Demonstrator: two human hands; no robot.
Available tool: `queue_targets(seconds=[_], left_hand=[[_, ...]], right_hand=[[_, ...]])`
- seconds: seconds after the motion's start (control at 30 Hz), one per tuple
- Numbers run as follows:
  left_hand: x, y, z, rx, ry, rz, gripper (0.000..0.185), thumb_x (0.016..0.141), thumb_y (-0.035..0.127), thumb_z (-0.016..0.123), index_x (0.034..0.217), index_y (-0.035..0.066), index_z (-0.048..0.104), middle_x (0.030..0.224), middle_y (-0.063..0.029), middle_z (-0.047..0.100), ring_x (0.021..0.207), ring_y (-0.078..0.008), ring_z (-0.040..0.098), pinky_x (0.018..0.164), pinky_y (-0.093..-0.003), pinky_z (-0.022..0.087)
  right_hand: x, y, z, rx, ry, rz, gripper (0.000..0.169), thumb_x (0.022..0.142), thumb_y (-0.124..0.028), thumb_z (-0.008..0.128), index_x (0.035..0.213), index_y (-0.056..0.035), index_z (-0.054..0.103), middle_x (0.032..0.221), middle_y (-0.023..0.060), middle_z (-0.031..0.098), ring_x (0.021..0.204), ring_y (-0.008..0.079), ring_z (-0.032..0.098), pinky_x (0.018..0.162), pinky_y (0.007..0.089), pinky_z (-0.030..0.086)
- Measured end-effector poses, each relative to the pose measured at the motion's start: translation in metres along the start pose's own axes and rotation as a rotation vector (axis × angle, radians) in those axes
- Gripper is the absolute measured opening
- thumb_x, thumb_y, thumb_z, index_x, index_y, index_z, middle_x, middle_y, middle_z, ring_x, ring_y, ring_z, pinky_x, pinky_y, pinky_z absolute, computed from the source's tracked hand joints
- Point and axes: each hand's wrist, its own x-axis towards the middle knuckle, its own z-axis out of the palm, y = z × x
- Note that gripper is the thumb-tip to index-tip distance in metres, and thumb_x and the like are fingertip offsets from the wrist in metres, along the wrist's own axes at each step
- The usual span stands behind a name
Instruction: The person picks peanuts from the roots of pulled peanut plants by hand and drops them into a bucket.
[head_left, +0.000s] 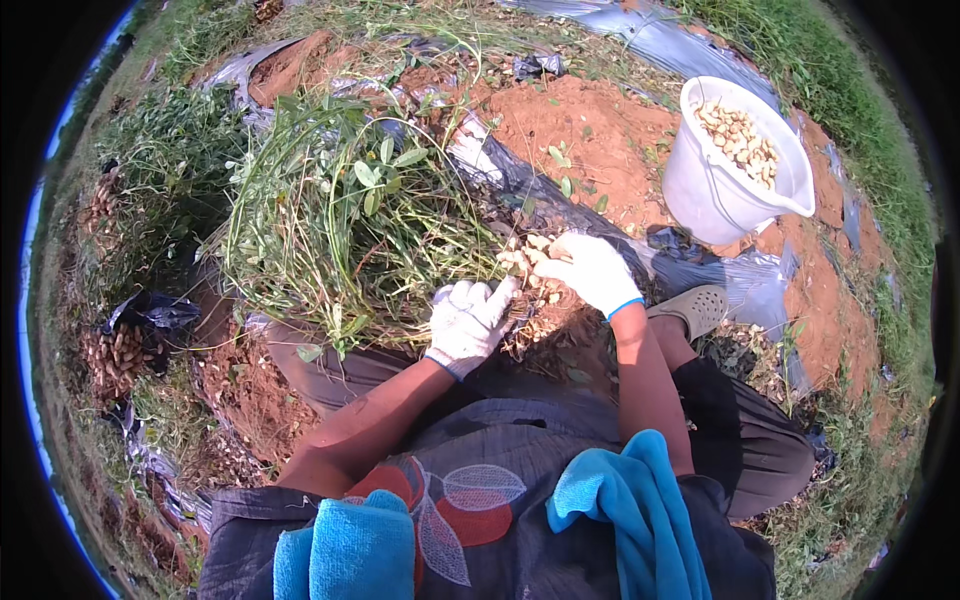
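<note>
A bundle of uprooted peanut plants (352, 217) lies across my lap, its leafy stems spread to the left. My left hand (469, 322), in a white knit glove, is closed around the stems close to the root end. At that end hangs a cluster of peanut pods (525, 256). My right hand (589, 271), in a white glove with a blue cuff, has its fingertips on these pods; how firmly they grip is hard to see. Roots and soil hang below, between the two hands.
A white plastic bucket (709, 184) holding peanut pods stands on reddish soil at the upper right. Torn plastic mulch film (667, 37) runs over the ground. More peanut plants (169, 150) and a pile of pods (116, 360) lie at the left. My clog (694, 309) rests near the bucket.
</note>
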Motion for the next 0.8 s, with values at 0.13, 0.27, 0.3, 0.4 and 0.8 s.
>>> queue_targets(seconds=[0.13,0.27,0.3,0.4,0.8], left_hand=[[-0.001,-0.001,0.007,0.012,0.018,0.001,0.053,0.083,0.04,0.074,0.132,0.022,0.061,0.087,-0.0015,0.057,0.089,-0.0243,0.057,0.08,-0.0458,0.044],[-0.005,-0.004,0.01,0.011,0.008,-0.007,0.054,0.081,0.038,0.076,0.131,0.024,0.061,0.089,-0.0025,0.058,0.09,-0.0259,0.057,0.079,-0.0467,0.044],[0.0,-0.001,0.01,0.024,-0.002,0.01,0.055,0.081,0.039,0.076,0.131,0.024,0.061,0.089,-0.0028,0.058,0.09,-0.0264,0.057,0.079,-0.0469,0.044],[0.0,-0.005,0.01,0.075,-0.052,-0.033,0.055,0.081,0.041,0.076,0.131,0.026,0.061,0.091,-0.0032,0.06,0.089,-0.0266,0.057,0.08,-0.048,0.044],[0.003,0.0,0.006,0.015,0.097,-0.011,0.046,0.081,0.042,0.076,0.124,0.026,0.066,0.087,-0.0019,0.057,0.086,-0.0252,0.058,0.078,-0.0468,0.043]], right_hand=[[0.006,-0.01,0.013,-0.254,0.044,-0.104,0.037,0.089,-0.044,0.066,0.094,-0.0072,0.069,0.087,0.017,0.069,0.082,0.0381,0.067,0.074,0.0481,0.051],[0.021,-0.01,0.014,0.391,0.695,0.195,0.028,0.099,-0.029,0.063,0.093,-0.0021,0.064,0.079,0.0167,0.066,0.073,0.03,0.065,0.067,0.0416,0.049],[0.031,0.009,-0.019,0.59,0.762,0.2,0.027,0.099,-0.029,0.063,0.096,-0.0012,0.064,0.079,0.0171,0.066,0.071,0.0279,0.064,0.065,0.0399,0.049],[0.042,-0.004,-0.138,-0.095,1.228,0.085,0.025,0.101,-0.026,0.06,0.106,-0.0021,0.065,0.089,0.0162,0.069,0.078,0.0324,0.067,0.071,0.0386,0.052],[0.031,0.016,-0.039,-0.155,0.167,-0.003,0.041,0.084,-0.052,0.071,0.088,-0.0109,0.077,0.086,0.0142,0.072,0.083,0.0321,0.069,0.077,0.0429,0.052]])
